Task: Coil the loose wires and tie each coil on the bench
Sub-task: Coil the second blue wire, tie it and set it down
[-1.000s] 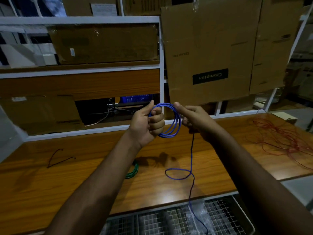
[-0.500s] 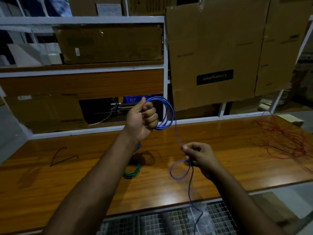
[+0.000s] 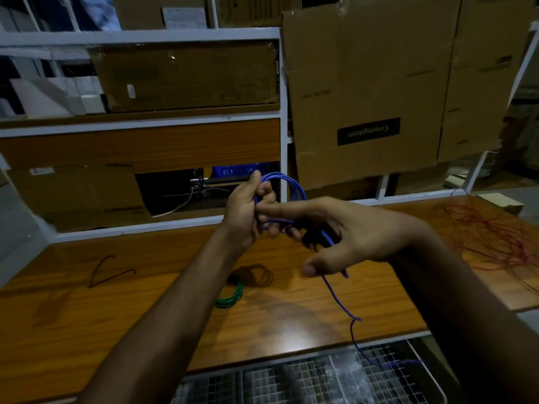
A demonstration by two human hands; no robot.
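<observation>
While the left hand (image 3: 245,211) grips the blue coil (image 3: 287,185) above the bench (image 3: 116,310), the right hand (image 3: 347,234) curls round the wire's loose tail (image 3: 338,298)

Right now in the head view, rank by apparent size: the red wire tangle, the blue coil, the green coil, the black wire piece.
1. red wire tangle, spread widest over the bench.
2. blue coil, held in the left hand; nearer the camera, so only apparent.
3. black wire piece and green coil: unranked, since an arm partly hides the coil.
</observation>
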